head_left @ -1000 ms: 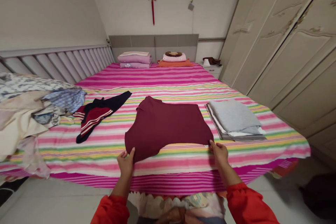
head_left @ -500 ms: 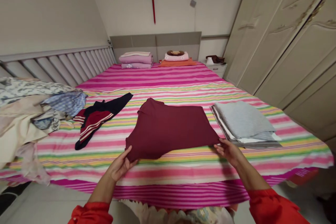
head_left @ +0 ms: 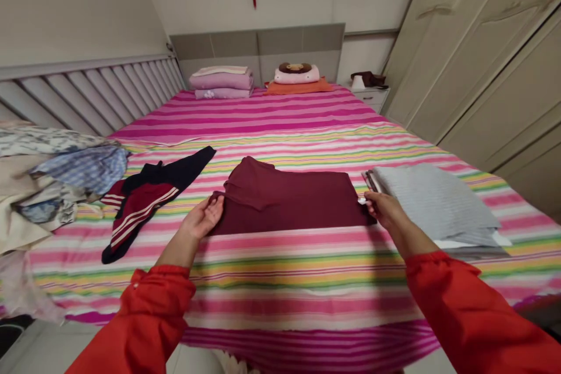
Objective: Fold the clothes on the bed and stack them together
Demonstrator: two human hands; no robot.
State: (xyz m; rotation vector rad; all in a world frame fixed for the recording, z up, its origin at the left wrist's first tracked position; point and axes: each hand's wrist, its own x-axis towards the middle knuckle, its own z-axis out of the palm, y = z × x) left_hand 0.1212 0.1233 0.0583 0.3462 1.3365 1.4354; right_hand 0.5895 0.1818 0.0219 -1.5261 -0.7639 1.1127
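Two hands are found at opposite ends of a maroon garment [head_left: 298, 198], which lies crosswise on the striped sheet [head_left: 280, 280], between a navy-and-red garment [head_left: 160, 193] and a stack of grey folded clothes [head_left: 438, 201]. Left hand [head_left: 202, 219] grasps the cloth at one end between thumb and fingers; right hand [head_left: 382, 207] pinches the other end, beside a small white tag [head_left: 362, 201]. Compared with half a second earlier, the held edge has been raised and carried back toward the headboard [head_left: 302, 41]. The near outline, previously bulging, now runs nearly straight, and the garment appears narrower, judged partly doubled over. Neither grip is released; loose creases remain near the left hand.
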